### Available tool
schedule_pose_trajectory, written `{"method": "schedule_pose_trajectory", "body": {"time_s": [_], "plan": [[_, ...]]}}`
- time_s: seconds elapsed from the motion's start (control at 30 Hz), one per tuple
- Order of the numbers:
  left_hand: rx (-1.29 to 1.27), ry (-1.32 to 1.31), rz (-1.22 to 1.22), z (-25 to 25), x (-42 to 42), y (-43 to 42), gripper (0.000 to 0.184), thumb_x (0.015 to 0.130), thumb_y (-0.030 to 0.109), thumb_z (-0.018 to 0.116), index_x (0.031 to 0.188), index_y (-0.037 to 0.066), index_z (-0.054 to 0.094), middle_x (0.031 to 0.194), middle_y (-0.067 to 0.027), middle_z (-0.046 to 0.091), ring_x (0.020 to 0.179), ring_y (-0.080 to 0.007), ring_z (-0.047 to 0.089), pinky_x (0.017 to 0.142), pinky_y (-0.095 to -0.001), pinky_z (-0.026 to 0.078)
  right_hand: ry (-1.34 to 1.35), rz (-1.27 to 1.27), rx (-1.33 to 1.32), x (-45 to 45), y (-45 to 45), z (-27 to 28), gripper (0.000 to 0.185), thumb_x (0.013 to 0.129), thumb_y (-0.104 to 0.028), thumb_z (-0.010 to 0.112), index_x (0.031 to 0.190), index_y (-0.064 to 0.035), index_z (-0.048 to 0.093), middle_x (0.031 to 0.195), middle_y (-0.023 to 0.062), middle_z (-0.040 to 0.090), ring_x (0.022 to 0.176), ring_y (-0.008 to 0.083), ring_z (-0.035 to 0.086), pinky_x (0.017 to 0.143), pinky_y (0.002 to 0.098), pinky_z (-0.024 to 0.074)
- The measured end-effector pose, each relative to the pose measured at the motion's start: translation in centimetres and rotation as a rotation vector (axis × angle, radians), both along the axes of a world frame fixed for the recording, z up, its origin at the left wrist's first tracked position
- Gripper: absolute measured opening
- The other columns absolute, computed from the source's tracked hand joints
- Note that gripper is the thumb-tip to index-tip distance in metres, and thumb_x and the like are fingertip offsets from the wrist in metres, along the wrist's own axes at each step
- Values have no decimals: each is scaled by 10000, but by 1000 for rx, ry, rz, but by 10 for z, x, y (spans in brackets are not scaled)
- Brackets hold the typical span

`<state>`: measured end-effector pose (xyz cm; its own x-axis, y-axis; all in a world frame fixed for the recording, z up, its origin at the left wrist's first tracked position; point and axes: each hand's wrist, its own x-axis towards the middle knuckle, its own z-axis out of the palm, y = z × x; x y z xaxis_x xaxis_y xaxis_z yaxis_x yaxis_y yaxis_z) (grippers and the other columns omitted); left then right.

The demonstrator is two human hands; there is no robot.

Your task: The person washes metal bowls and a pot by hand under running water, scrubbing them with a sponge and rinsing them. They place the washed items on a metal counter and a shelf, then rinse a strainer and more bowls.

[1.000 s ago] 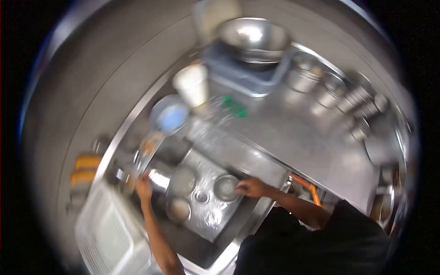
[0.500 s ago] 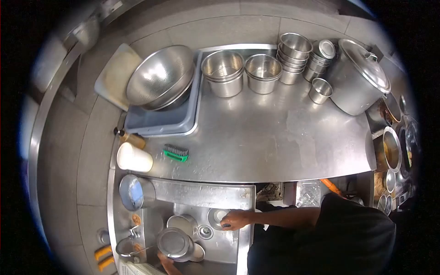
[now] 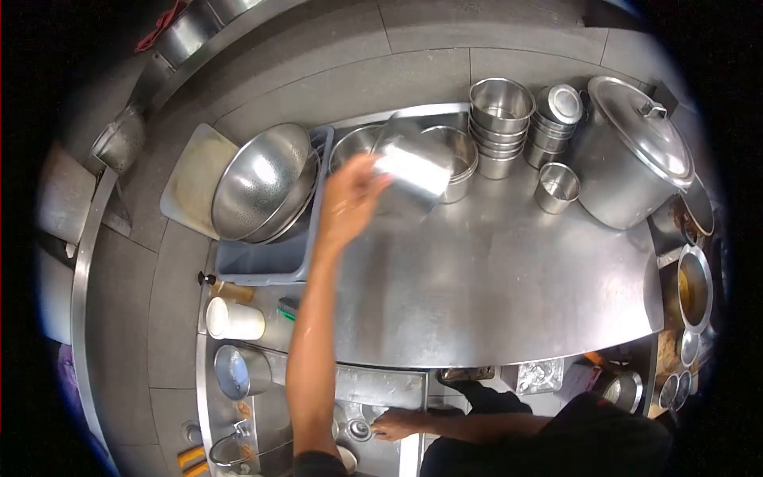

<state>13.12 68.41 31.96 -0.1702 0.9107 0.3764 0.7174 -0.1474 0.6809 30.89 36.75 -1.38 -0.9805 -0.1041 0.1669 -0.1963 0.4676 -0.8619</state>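
Note:
My left hand (image 3: 350,199) reaches far over the steel counter, its fingers closed on a shiny steel pot (image 3: 413,171) that is blurred by motion. The pot hangs tilted in front of two steel containers, one at the left (image 3: 354,147) and one at the right (image 3: 455,151). Low in the view, my right hand (image 3: 395,424) is over the sink (image 3: 381,385), beside the drain (image 3: 359,430). Its fingers are bent downward near a steel vessel's rim, and what they hold, if anything, is hidden.
Perforated bowl (image 3: 262,179) in a blue-grey tub (image 3: 262,262) at left; white container (image 3: 235,319) and green brush (image 3: 288,308) below. Stacked steel bowls (image 3: 499,135), a small cup (image 3: 557,188) and a large lidded pot (image 3: 632,159) stand at back right. Faucet (image 3: 238,429) at the sink's left.
My left hand has moved from the sink up over the counter, carrying the steel pot. My right hand remains low by the drain. The camera view has shifted.

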Motion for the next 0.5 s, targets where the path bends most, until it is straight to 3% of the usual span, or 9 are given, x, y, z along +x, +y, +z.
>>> {"method": "schedule_pose_trajectory", "body": {"time_s": [0.03, 0.07, 0.13, 0.23, 0.3, 0.33, 0.4, 0.5], "plan": [[184, -38, -78, -14, 24, 39, 255, 857, 139, 678, 1095, 69, 617, 857, -81, 660, 783, -175, 633, 690, -316, 488, -120, 79, 61, -2, 3, 5, 281, 878, -282, 567, 917, -5, 599, 818, 196, 627, 806, 380, 629, 725, 475, 503], [285, 132, -137, -34, 32, 78, 210, 854, 107, 648, 1063, 80, 633, 856, -100, 654, 785, -270, 640, 667, -378, 490, 0, -23, -14, -3, -12, -20, 259, 847, -264, 607, 823, -11, 555, 669, 185, 585, 702, 375, 628, 650, 478, 498], [285, 481, -163, -65, 36, 130, 211, 843, 111, 651, 1053, 96, 657, 893, -102, 648, 844, -287, 629, 746, -399, 487, 18, -25, 33, -1, -7, -15, 247, 840, -256, 607, 834, -13, 561, 683, 183, 593, 708, 378, 632, 647, 480, 499], [153, 584, -111, -88, 42, 162, 209, 845, 94, 613, 1038, 124, 686, 901, -88, 646, 927, -280, 617, 821, -415, 476, 113, -93, -34, -10, -4, -26, 241, 839, -243, 617, 890, -15, 558, 754, 188, 604, 757, 380, 628, 677, 475, 497], [19, 200, -74, -111, 33, 174, 230, 845, 95, 592, 1040, 148, 702, 928, -71, 653, 999, -265, 603, 904, -411, 463, 80, -52, -45, -9, 7, -27, 253, 841, -239, 626, 936, -16, 552, 802, 192, 606, 796, 381, 622, 704, 470, 493], [136, 515, -44, -132, 22, 184, 303, 831, 68, 577, 1084, 176, 703, 1063, -93, 636, 1065, -291, 575, 975, -427, 439, 53, -10, -41, -3, 10, -26, 262, 842, -237, 631, 959, -17, 549, 826, 193, 608, 815, 381, 619, 718, 467, 492], [398, 400, 152, -151, 26, 176, 497, 800, 154, 648, 1284, 252, 594, 1300, -209, 484, 1178, -363, 486, 1063, -502, 341, 5, 62, -35, 11, 14, -28, 285, 845, -233, 640, 1004, -18, 543, 874, 197, 610, 854, 383, 613, 745, 462, 488], [433, 193, 265, -129, 35, 63, 482, 788, 263, 719, 1251, 226, 591, 1282, -192, 490, 1194, -350, 476, 1065, -537, 313, -25, 157, -71, 20, 18, -32, 328, 848, -227, 653, 1073, -20, 534, 946, 203, 614, 913, 384, 604, 786, 454, 483]]}}
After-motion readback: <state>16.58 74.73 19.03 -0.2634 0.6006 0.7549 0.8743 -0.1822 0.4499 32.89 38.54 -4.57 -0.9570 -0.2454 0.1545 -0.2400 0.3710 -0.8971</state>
